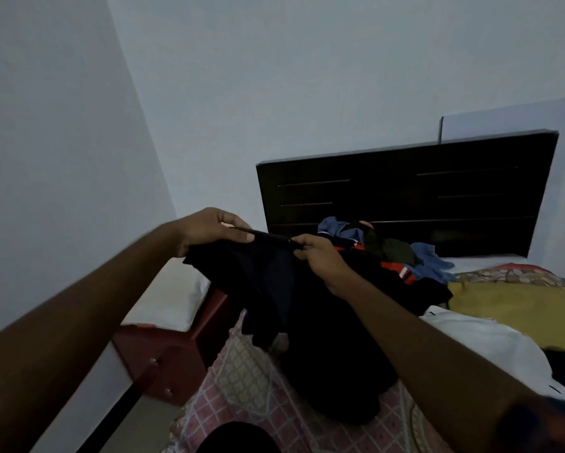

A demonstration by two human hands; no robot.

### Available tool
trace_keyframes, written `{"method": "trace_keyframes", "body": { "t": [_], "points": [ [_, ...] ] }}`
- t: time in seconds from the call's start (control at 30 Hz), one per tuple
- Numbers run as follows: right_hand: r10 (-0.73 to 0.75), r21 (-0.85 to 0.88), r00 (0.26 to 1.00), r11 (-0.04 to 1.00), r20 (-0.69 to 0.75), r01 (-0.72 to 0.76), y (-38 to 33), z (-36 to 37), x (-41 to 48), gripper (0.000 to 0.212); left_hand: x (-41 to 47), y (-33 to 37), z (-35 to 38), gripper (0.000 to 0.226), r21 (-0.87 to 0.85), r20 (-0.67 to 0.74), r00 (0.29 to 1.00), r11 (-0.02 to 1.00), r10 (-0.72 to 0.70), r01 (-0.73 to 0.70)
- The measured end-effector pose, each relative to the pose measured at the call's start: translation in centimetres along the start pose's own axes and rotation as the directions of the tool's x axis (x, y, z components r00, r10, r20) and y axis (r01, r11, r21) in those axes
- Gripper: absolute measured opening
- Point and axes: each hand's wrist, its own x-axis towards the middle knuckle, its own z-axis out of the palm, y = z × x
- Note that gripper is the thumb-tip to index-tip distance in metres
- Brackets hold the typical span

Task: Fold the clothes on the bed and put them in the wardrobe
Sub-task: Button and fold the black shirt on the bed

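Pinching the dark garment (264, 282) by its top edge, stretched side to side at mid-frame between left hand (209, 228) and right hand (320, 259), with the rest hanging below both grips onto the bed (241, 371).

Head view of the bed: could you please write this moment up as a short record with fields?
held item: dark garment, held up over the bed
left hand: grips its top edge
right hand: pinches the same edge
clothes pile: loose, in front of the headboard
beside bed: red bedside table
wardrobe: not in view
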Motion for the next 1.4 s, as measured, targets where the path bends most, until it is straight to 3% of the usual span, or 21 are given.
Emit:
{"method": "trace_keyframes", "body": {
  "t": [0.07, 0.17, 0.23, 0.3, 0.37, 0.43, 0.5, 0.57, 0.63, 0.73, 0.83, 0.9, 0.97, 1.03, 1.23, 1.4],
  "points": [
    [0.026, 0.163, 0.994, 0.986, 0.108, -0.043, -2.4, -0.1, 0.2, 0.029, -1.2, -0.8, -1.6, 0.036, 0.029, 0.058, 0.998, 0.999, 0.032, -0.033],
    [0.0, 0.247, 0.975, 0.967, 0.223, -0.057, -5.8, -0.3, 1.1, 0.023, -2.7, -1.1, -2.3, 0.035, 0.141, 0.068, 0.996, 0.987, 0.063, -0.072],
    [-0.015, 0.099, 0.929, 0.995, 0.37, -0.023, -7.2, -0.6, 1.6, 0.027, -3.4, -0.8, -2.5, 0.029, 0.147, 0.064, 0.994, 0.984, 0.089, -0.097],
    [0.02, -0.197, 0.873, 0.977, 0.487, 0.087, -7.7, -0.9, 1.7, 0.042, -4.0, 0.0, -2.5, 0.017, 0.159, 0.026, 0.995, 0.982, 0.099, -0.102],
    [-0.001, -0.482, 0.877, 0.835, 0.481, 0.266, -7.6, -1.4, 1.6, 0.081, -4.5, 0.6, -2.8, 0.026, 0.209, -0.029, 0.996, 0.975, 0.084, -0.076],
    [-0.147, -0.681, 0.898, 0.605, 0.414, 0.412, -6.8, -1.6, 0.9, 0.113, -4.8, 1.3, -2.6, 0.038, 0.24, -0.064, 0.996, 0.97, 0.064, -0.047],
    [-0.371, -0.757, 0.861, 0.432, 0.347, 0.491, -5.6, -1.3, 0.4, 0.115, -4.8, 2.0, -2.3, 0.043, 0.137, -0.109, 0.992, 0.989, 0.065, -0.05],
    [-0.583, -0.751, 0.768, 0.374, 0.265, 0.544, -4.6, -0.3, -0.4, 0.105, -4.6, 2.6, -2.0, 0.045, -0.097, -0.136, 0.991, 0.995, 0.009, -0.022],
    [-0.701, -0.764, 0.687, 0.332, 0.192, 0.553, -4.3, 1.1, -1.2, 0.097, -4.4, 2.9, -1.9, 0.049, -0.255, -0.114, 0.993, 0.967, -0.035, 0.005],
    [-0.755, -0.704, 0.648, 0.406, 0.101, 0.583, -4.9, 4.1, -1.9, 0.081, -4.4, 3.3, -1.4, 0.05, -0.311, -0.042, 0.998, 0.95, -0.035, 0.02],
    [-0.789, -0.747, 0.608, 0.354, 0.085, 0.564, -5.3, 5.8, -2.3, 0.069, -4.8, 3.9, -1.1, 0.036, -0.351, 0.005, 1.0, 0.936, -0.029, 0.029],
    [-0.748, -0.776, 0.658, 0.366, 0.084, 0.515, -5.5, 5.2, -2.0, 0.05, -4.8, 3.8, -1.4, 0.025, -0.248, 0.0, 1.0, 0.969, 0.017, -0.017],
    [-0.636, -0.797, 0.77, 0.441, 0.045, 0.412, -5.9, 3.9, -1.8, 0.028, -4.7, 3.0, -1.9, 0.017, -0.004, -0.051, 0.996, 0.998, 0.066, -0.067],
    [-0.554, -0.804, 0.832, 0.507, -0.029, 0.31, -6.4, 2.5, -1.9, 0.025, -4.7, 2.0, -2.3, 0.015, 0.132, -0.099, 0.989, 0.987, 0.11, -0.097],
    [-0.247, -0.706, 0.957, 0.705, -0.15, 0.072, -8.8, -2.6, -1.3, 0.03, -4.3, -0.1, -3.1, 0.027, 0.077, -0.21, 0.971, 0.992, 0.112, -0.098],
    [-0.164, -0.565, 0.923, 0.822, -0.349, -0.067, -10.4, -9.3, 1.7, 0.016, -4.7, -1.8, -6.0, 0.031, -0.053, -0.406, 0.913, 0.997, 0.034, -0.061]
  ]
}}
